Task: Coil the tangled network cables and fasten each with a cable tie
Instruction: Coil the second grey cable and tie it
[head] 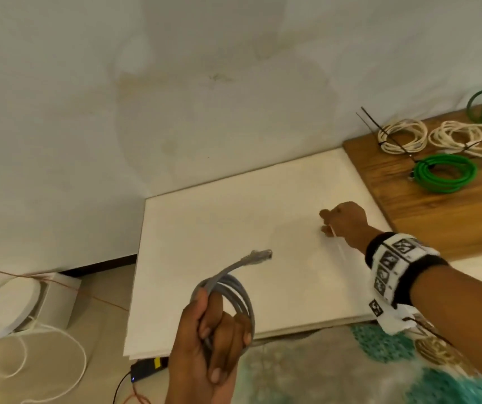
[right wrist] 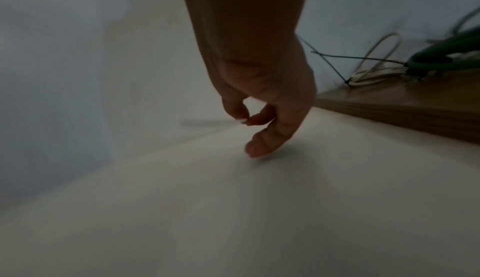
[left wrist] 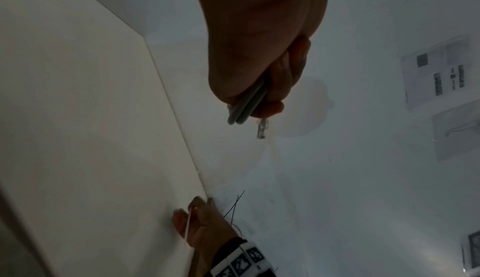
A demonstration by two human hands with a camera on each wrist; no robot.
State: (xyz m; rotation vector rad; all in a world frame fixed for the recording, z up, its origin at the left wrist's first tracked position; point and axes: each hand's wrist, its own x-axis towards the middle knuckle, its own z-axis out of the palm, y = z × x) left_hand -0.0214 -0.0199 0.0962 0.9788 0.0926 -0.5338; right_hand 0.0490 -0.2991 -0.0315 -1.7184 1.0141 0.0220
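My left hand grips a coiled grey network cable above the near edge of the white board. The cable's clear plug sticks up and to the right. The left wrist view shows the same hand round the grey strands, with the plug hanging free. Over the right part of the board, my right hand pinches a thin white cable tie between thumb and fingers. In the right wrist view the fingertips meet on its white end.
On the wooden board at the right lie two cream coils and two green coils, tied with black cable ties. A white round device, white cords and a small black box sit on the floor at left.
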